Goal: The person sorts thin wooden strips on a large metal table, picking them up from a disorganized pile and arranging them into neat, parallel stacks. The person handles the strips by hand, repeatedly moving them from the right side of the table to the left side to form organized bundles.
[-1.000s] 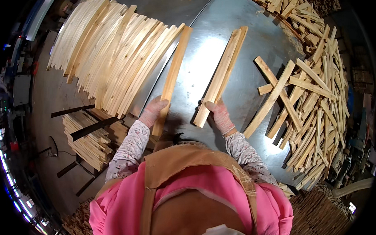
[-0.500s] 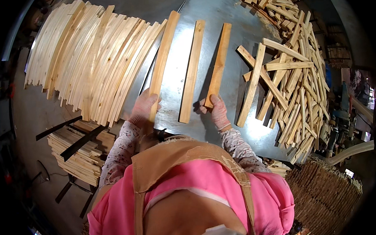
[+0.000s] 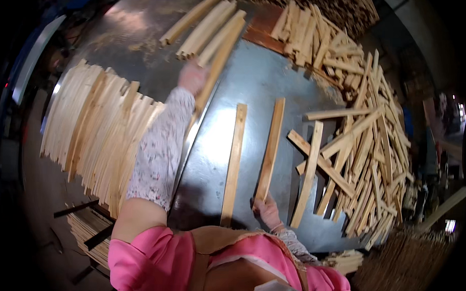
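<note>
Evidently sorting: left hand point(image 3: 193, 76), upper centre, grips a long pale wooden slat point(image 3: 219, 63) beside the laid row; right hand point(image 3: 265, 211), lower centre, pinches another slat's point(image 3: 270, 149) end, needing alignment.

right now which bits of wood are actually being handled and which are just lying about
In hand:
left hand on a long slat
right hand on the near end of a slat

Lying about:
loose slat beside it
fanned stack
jumbled pile
</note>
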`<state>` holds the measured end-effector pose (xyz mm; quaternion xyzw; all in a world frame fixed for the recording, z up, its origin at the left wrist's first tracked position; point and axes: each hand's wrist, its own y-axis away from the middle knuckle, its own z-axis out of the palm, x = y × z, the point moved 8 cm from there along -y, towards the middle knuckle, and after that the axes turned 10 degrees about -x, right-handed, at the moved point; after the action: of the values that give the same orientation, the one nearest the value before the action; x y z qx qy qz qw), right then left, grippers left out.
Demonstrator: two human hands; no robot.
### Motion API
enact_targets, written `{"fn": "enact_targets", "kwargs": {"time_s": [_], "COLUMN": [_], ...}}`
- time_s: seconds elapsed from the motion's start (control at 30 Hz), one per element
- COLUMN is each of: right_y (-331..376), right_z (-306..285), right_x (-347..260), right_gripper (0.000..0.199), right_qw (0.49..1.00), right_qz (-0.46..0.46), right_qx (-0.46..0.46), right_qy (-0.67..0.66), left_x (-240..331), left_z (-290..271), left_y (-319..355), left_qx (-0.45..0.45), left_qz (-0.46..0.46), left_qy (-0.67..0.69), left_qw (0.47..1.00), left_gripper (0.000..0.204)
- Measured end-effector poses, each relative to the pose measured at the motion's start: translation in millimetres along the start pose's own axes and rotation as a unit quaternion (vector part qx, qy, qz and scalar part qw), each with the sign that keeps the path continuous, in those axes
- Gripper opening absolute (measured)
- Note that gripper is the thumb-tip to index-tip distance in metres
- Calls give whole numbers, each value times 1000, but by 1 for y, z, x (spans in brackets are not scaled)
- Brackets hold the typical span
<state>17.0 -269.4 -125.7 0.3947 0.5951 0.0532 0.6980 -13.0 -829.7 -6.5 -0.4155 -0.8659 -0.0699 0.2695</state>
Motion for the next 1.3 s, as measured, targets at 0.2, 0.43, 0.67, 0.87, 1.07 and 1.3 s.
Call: {"fn": "enact_targets", "kwargs": {"time_s": [0.2,0.43,0.67,0.87,1.07,1.3], "right_y": [-9,0,-37,-66,-49,11], "right_z": [34,99,109,136,228,18], "right_x": [-70,-100,-121,-130,-141,-111], "right_gripper": [25,63,92,83,80,80], "right_qw": [970,980,877,993,986,864], "right_qz": [-64,-117,-99,-69,-155,-124], "right_qx": [-20,-81,166,32,12,333], "right_qy": [-233,138,439,92,-56,356], "left_x": [90,102,-26,-22,21,-191], "left_z": [68,89,-4,-12,-15,-125], "left_y": [78,295,465,493,448,496], "left_qx": [35,-273,-80,-11,-173,-25], "left_qz": [234,-210,-187,-100,-181,-24], "left_qy": [-22,412,-290,98,99,-350], "left_qw": [971,844,935,990,963,936], "left_gripper": [27,63,65,89,65,32]}}
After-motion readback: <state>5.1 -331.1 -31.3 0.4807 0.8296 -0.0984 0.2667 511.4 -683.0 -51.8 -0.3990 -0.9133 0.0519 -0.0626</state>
